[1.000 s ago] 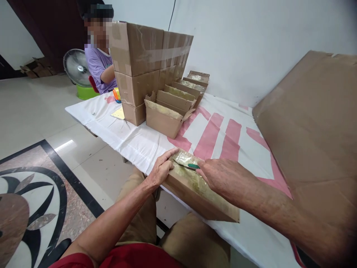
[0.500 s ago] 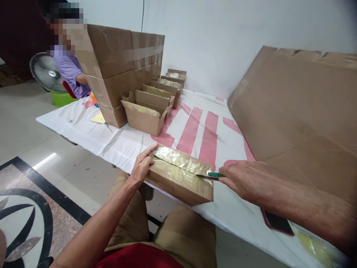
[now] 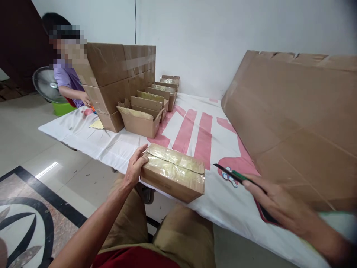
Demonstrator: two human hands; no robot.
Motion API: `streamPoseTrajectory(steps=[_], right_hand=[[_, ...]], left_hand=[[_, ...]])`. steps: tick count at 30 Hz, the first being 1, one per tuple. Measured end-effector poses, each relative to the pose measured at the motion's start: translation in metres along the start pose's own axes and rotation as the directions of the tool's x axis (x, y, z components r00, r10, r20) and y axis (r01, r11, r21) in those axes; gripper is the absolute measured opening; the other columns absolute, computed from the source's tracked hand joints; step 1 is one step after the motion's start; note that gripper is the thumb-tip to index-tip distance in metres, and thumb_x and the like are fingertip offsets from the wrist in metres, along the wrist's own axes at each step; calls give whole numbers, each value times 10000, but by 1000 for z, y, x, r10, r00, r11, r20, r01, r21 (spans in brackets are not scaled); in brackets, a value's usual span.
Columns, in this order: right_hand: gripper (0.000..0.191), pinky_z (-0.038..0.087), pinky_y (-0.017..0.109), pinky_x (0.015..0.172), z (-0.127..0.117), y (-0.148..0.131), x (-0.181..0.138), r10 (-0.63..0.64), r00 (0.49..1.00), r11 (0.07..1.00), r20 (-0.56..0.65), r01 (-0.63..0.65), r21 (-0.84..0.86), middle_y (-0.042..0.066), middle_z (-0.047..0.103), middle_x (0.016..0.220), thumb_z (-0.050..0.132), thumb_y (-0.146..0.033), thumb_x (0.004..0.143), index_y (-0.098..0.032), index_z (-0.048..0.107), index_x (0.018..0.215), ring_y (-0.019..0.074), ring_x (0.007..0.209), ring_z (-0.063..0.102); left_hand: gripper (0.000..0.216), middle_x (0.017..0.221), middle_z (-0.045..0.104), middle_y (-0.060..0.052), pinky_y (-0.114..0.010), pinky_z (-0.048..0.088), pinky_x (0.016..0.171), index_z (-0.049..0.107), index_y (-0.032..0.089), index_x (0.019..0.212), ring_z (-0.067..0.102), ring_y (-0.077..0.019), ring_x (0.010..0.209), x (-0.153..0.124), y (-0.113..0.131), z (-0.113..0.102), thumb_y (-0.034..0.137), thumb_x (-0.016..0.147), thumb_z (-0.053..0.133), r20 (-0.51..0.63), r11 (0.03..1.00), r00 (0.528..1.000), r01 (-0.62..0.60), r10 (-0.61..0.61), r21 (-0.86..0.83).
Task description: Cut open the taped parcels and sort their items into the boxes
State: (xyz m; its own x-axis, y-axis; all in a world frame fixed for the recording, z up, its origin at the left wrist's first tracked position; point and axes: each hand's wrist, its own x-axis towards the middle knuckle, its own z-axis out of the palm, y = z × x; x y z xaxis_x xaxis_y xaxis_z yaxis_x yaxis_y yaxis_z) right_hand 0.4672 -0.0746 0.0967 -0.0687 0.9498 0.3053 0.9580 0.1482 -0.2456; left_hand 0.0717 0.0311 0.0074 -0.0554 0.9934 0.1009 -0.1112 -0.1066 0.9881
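Note:
A brown cardboard box (image 3: 170, 178) lies at the table's near edge, its top covered by clear yellowish tape with a slit along the middle seam. My left hand (image 3: 136, 165) grips the box's left end, thumb on top and fingers around the far corner. My right hand (image 3: 275, 197) is closed around a green and black utility knife (image 3: 237, 176). The knife's dark blade points left, apart from the box and above the tablecloth. Partly hidden below my right hand is a dark phone with a red edge (image 3: 264, 216).
Several opened boxes (image 3: 139, 121) stand in a row beside a stack of taped cartons (image 3: 108, 67). A large cardboard sheet (image 3: 292, 123) leans at the right. Across the table sits a person in a purple shirt (image 3: 67, 78), near a fan (image 3: 46, 85). A white and pink cloth (image 3: 192, 126) covers the table.
My right hand has drawn the knife off the box's taped seam to the right. The box has shifted slightly left in view. The other person's hand has come to an orange item.

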Motion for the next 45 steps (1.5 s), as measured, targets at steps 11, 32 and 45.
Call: streamPoseTrajectory(steps=[11, 32, 45], right_hand=[[339, 573, 456, 810, 139, 9, -40, -85, 996, 989, -34, 81, -123, 130, 771, 1080, 473, -400, 1001, -211, 719, 1138, 318, 979, 734], [288, 511, 357, 802, 43, -91, 81, -142, 989, 975, -40, 147, 167, 44, 809, 945, 513, -397, 995, -230, 748, 969, 237, 865, 740], [320, 488, 365, 710, 66, -83, 134, -6, 974, 978, 228, 54, -202, 65, 804, 1062, 476, -253, 947, -240, 765, 1082, 292, 936, 735]], left_hand=[[436, 1461, 639, -121, -442, 429, 1128, 709, 196, 1105, 591, -343, 1337, -31, 20, -9, 426, 747, 799, -16, 998, 999, 35, -35, 49], [369, 1610, 492, -111, -327, 525, 864, 648, 192, 742, 544, -368, 1380, -39, 6, -30, 469, 725, 892, 154, 987, 988, 17, 8, -158], [205, 1570, 559, -76, -533, 382, 1187, 832, 262, 931, 478, -362, 1473, -34, 3, -54, 363, 906, 656, 284, 995, 959, 25, 5, -100]])
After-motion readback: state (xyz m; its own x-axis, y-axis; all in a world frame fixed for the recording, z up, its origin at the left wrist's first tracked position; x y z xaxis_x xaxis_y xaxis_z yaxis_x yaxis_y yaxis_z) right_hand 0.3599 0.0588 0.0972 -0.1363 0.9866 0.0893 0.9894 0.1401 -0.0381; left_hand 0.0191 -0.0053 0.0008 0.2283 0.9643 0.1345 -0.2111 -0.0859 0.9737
